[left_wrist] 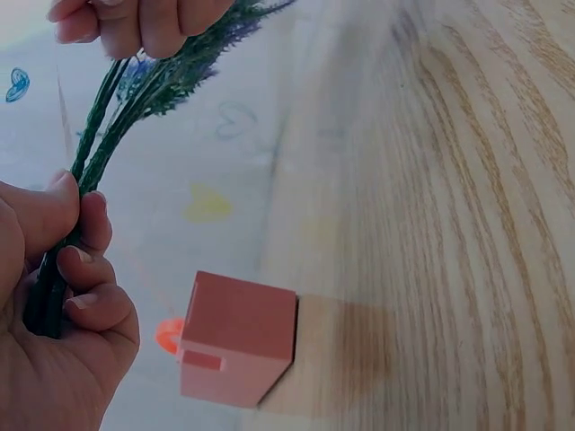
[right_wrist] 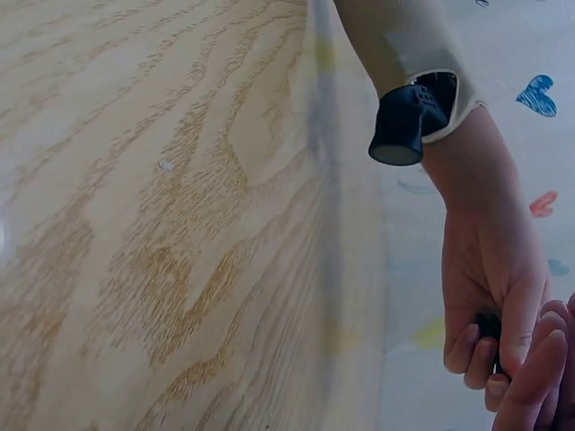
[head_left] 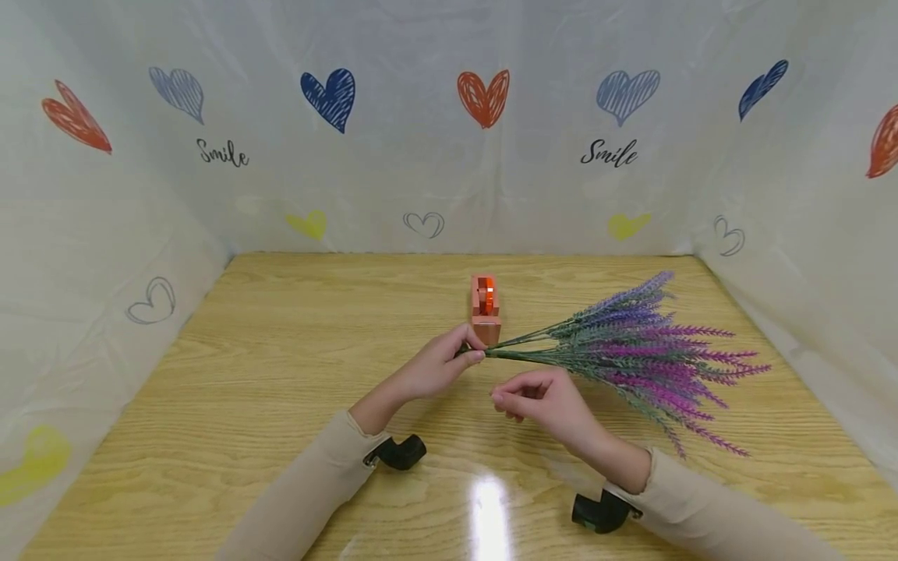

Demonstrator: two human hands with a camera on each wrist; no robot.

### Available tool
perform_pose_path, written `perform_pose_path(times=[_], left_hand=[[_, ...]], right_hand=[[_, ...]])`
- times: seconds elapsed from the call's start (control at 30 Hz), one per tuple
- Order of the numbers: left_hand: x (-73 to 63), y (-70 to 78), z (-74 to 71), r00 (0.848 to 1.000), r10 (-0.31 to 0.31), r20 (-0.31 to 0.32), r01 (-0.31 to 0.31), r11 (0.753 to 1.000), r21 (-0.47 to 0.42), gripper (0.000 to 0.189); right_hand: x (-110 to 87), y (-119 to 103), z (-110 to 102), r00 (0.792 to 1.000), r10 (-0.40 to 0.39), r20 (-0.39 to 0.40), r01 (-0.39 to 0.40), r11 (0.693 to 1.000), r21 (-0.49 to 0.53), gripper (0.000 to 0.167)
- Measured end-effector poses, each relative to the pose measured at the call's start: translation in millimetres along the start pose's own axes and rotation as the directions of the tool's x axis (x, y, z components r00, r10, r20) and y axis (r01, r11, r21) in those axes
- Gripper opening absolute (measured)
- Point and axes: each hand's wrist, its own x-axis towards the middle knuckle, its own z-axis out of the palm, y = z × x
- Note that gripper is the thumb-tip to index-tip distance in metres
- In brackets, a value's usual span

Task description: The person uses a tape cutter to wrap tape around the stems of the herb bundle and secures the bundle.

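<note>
A bunch of artificial lavender [head_left: 631, 349], purple and magenta, extends to the right in the head view. My left hand [head_left: 433, 368] grips its green stems [left_wrist: 106, 148] near their cut ends, thumb and fingers wrapped round them. To the right and nearer me, my right hand [head_left: 550, 401] has thumb and forefinger brought together. From that hand a thin clear strip of tape [left_wrist: 63, 108] runs toward the stems in the left wrist view, faint and hard to make out. A pink tape dispenser [head_left: 486, 312] with an orange-red roll stands just beyond the left hand.
The wood-grain table [head_left: 281, 335] lies under both hands. White sheeting [head_left: 393, 164] printed with hearts and "Smile" encloses the back and sides. Black wrist-worn cameras stick out from each beige sleeve [head_left: 316, 475].
</note>
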Motion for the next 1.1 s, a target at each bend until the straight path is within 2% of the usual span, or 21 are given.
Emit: perform_pose_path(times=[0.33,0.63,0.93,1.1], left_hand=[[-10.0,3.2,10.9,1.000,-0.016,0.025,0.016,1.000,0.006,0.005],[-17.6,5.4,20.1,1.000,-0.008,0.001,0.008,1.000,0.029,0.005],[-24.4,6.7,30.2,1.000,0.009,-0.011,-0.009,0.999,0.037,0.005],[-23.9,6.5,29.7,0.999,0.021,-0.026,-0.020,0.998,0.059,0.007]], right_hand=[[-8.6,1.1,5.5,0.999,0.048,-0.021,-0.048,0.998,0.027,0.022],[-12.6,6.5,7.6,0.999,0.028,-0.036,-0.028,1.000,0.000,0.021],[-19.1,7.4,11.3,0.989,0.142,-0.042,-0.142,0.990,-0.003,0.025],[-18.6,8.8,14.1,0.985,0.164,-0.049,-0.164,0.987,0.003,0.028]])
